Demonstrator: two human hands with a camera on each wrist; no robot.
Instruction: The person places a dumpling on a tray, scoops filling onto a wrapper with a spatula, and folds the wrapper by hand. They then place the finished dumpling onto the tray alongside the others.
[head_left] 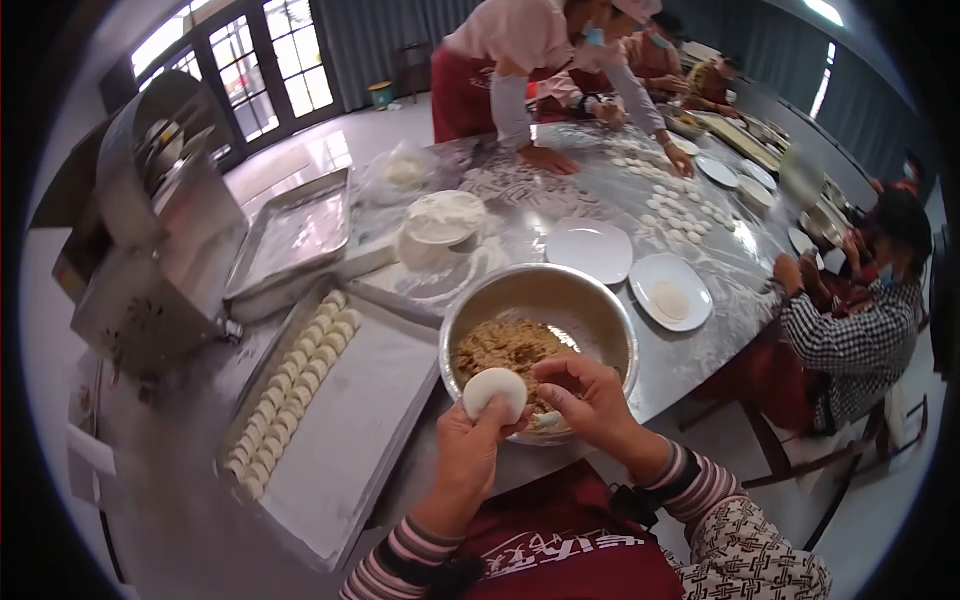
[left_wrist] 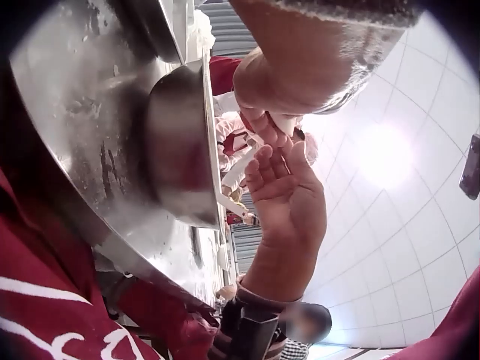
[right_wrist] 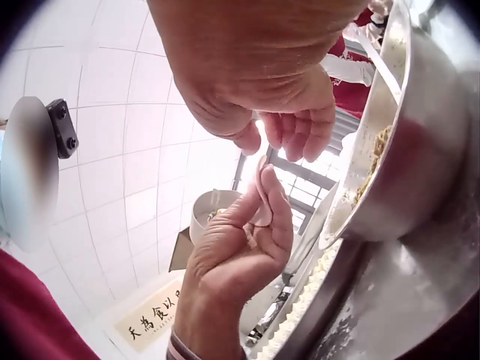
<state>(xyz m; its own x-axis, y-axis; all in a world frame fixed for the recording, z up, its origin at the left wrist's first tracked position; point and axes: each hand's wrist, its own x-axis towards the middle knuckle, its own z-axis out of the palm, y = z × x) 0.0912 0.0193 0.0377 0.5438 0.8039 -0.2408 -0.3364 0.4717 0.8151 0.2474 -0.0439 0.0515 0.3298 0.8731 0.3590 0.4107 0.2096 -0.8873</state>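
My left hand (head_left: 468, 452) pinches a round white dough wrapper (head_left: 494, 392) and holds it upright over the near rim of a steel bowl (head_left: 600, 300) of brown minced filling (head_left: 500, 348). In the right wrist view the wrapper (right_wrist: 262, 201) sits between that hand's (right_wrist: 234, 259) thumb and fingers. My right hand (head_left: 592, 400) hovers just right of the wrapper with its fingers curled (right_wrist: 300, 133). A pale bit shows beneath them, and I cannot tell whether it is held. The left wrist view shows the right hand's palm (left_wrist: 289, 199) beside the bowl's wall (left_wrist: 176, 142).
A floured tray (head_left: 350, 430) at my left carries rows of folded dumplings (head_left: 290, 395). Beyond the bowl stand white plates (head_left: 590, 250), a flour bowl (head_left: 440, 220), an empty metal tray (head_left: 295, 235) and a dough machine (head_left: 160, 240). Other people work around the far and right sides of the table.
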